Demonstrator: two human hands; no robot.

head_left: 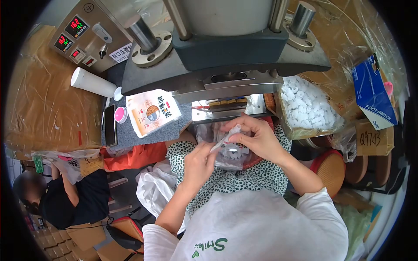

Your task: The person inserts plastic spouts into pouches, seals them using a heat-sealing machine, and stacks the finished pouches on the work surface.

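Observation:
A thin white, crumpled plastic piece (pixel 225 138) stretches between my two hands, above my lap. My left hand (pixel 200 163) pinches its lower end with the fingers pressed together. The upper end is between the thumb and fingers of my right hand (pixel 257 138). Below them, a clear plastic bag with small white parts (pixel 234 155) rests in a red round container (pixel 253 162) on my lap. Just beyond my hands is the metal machine's lower plate (pixel 257 104), with a brassy strip across it.
A box of white plastic fittings (pixel 307 104) stands right of the machine (pixel 228 48). At left are a white packet (pixel 152 114), a pink-lidded jar (pixel 121 115), a phone (pixel 111 125) and a white bottle (pixel 93 82). Another person in dark clothing (pixel 80 198) sits at far left.

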